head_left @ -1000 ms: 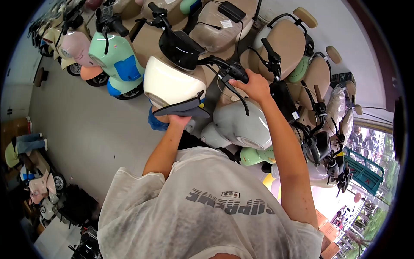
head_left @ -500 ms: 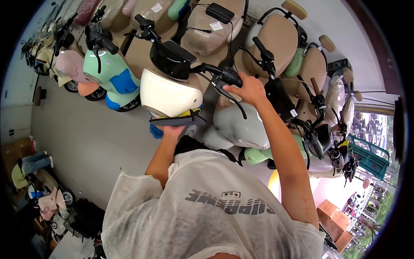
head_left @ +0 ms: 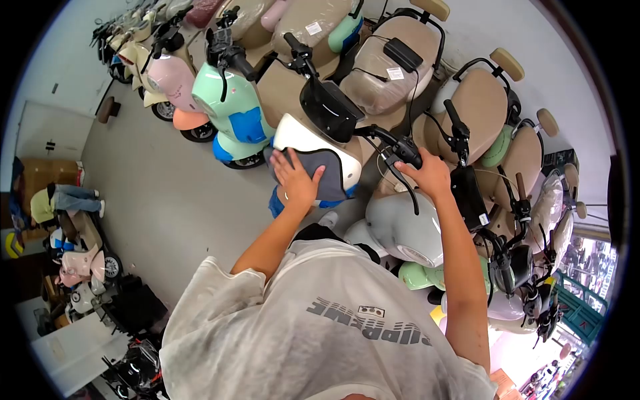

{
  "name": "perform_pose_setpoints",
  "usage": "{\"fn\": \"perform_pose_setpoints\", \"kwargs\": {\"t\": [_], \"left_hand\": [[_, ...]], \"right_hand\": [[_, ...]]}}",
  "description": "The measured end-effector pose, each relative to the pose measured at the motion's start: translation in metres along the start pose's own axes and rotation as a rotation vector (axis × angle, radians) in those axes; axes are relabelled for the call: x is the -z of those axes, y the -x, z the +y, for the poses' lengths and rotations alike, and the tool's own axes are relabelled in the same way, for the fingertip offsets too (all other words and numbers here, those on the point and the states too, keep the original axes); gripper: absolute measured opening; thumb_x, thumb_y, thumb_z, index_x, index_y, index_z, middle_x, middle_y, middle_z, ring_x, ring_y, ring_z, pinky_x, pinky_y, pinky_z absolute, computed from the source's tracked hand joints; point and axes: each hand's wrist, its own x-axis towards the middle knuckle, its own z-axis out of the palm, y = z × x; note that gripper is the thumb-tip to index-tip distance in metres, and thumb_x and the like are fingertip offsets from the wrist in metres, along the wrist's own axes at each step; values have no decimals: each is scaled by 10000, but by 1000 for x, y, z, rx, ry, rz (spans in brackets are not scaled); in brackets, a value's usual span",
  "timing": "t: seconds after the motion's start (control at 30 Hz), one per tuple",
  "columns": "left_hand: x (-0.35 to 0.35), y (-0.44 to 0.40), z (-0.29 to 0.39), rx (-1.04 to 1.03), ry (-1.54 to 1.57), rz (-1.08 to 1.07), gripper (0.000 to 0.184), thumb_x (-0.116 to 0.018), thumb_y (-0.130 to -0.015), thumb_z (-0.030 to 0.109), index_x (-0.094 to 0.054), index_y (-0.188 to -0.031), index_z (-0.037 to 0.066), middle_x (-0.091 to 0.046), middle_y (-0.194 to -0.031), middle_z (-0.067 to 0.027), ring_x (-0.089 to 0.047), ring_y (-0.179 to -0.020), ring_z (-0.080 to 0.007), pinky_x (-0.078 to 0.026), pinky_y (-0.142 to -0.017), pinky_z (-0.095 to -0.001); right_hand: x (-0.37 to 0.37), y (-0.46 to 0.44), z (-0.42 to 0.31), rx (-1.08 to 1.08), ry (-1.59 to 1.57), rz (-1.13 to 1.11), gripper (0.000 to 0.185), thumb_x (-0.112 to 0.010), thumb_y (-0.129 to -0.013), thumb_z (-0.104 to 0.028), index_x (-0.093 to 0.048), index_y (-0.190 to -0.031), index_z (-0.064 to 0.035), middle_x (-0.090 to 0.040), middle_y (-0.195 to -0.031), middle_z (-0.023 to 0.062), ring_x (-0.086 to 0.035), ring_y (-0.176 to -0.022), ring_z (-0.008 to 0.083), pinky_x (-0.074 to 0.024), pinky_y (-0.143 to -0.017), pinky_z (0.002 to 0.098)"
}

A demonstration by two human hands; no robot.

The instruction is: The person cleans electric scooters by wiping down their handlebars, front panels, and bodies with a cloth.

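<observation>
A cream electric scooter stands in front of me, its white front panel partly covered by a dark grey cloth with black edging. My left hand lies on that cloth, fingers spread, pressing it against the panel. Around the scooter's handlebar grip my right hand is closed, with the thumb on top by the brake lever. The fingertips behind the grip are hidden. A black display housing sits between the handlebars.
A mint scooter with a blue patch stands to the left, and a grey scooter close on the right. A black charger rests on a wrapped seat. At far left, a person bends by a pink scooter.
My left hand has gone from holding the cloth from below to lying flat over it on the panel. My right hand stays on the grip. The view has shifted left.
</observation>
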Motion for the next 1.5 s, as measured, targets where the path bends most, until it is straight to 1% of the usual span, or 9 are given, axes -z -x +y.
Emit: {"fn": "perform_pose_setpoints", "kwargs": {"t": [0.37, 0.47, 0.57, 0.67, 0.9, 0.97, 1.17, 1.37, 1.5], "left_hand": [[29, -55, 19, -795, -133, -236, 941, -679, -796, 592, -382, -1489, 30, -298, -1547, -259, -252, -1434, -469, -203, -1174, -559], [27, -65, 6, -1039, -131, -348, 820, -655, -850, 510, -393, -1495, 76, -315, -1548, -225, -262, -1435, -451, -211, -1176, -548], [28, -70, 15, -1191, -148, -436, 737, -645, -877, 430, -403, -1498, 115, -298, -1572, -189, -257, -1452, -410, -210, -1186, -516], [21, -67, 30, -1388, -310, -536, 757, -663, -847, 371, -389, -1511, 133, -252, -1609, -140, -212, -1487, -346, -178, -1208, -471], [-20, -46, 37, -1700, -536, -458, 669, -592, -876, 335, -446, -1462, 48, -284, -1599, -132, -213, -1491, -322, -153, -1215, -441], [-15, -43, 37, -1706, -548, -449, 667, -619, -865, 312, -452, -1462, 65, -280, -1601, -131, -216, -1492, -314, -161, -1214, -454], [26, -7, 28, -1150, -481, -338, 719, -736, -813, 241, -457, -1476, 235, -277, -1607, -126, -216, -1482, -391, -170, -1178, -580], [10, 31, -20, -908, -3, -266, 431, -581, -947, 185, -558, -1337, 3, -499, -1433, -210, -420, -1340, -415, -355, -1074, -492], [2, 89, -39, -673, 106, -283, 436, -526, -1006, 234, -550, -1299, -88, -569, -1319, -266, -497, -1247, -441, -402, -1031, -455]], "right_hand": [[11, 12, -13, -132, -37, -57, 756, -736, -683, -697, -677, -1119, -82, -709, -951, 148, -671, -924, 359, -519, -808, 448], [-11, 20, -4, 20, -5, 205, 722, -713, -732, -673, -624, -1107, -62, -635, -1042, 129, -611, -1016, 329, -492, -841, 440], [-26, 44, -17, 116, -85, 616, 451, -774, -782, -349, -619, -1087, -56, -571, -1112, 125, -542, -1051, 339, -426, -910, 436], [-42, 106, -32, 50, -117, 715, 345, -742, -793, -194, -617, -1083, -56, -571, -1094, 128, -545, -1038, 342, -424, -894, 444], [-117, 274, -25, -378, -257, 483, 248, -696, -812, -136, -613, -1033, -61, -575, -1086, 139, -548, -1029, 346, -427, -886, 456], [-138, 317, -19, -474, -267, 427, 212, -690, -811, -122, -604, -996, -63, -574, -1066, 142, -548, -1022, 350, -432, -877, 452], [-173, 426, 0, -679, -286, 396, 187, -688, -808, -116, -606, -971, -72, -574, -1032, 131, -556, -1010, 350, -446, -873, 447], [-228, 539, 37, -872, -492, 226, 202, -654, -872, -216, -650, -967, -38, -651, -943, 136, -653, -841, 320, -523, -762, 430], [-291, 633, 75, -1089, -812, 5, 297, -637, -873, -302, -666, -988, -29, -700, -977, 187, -653, -987, 352, -513, -843, 446]]}}
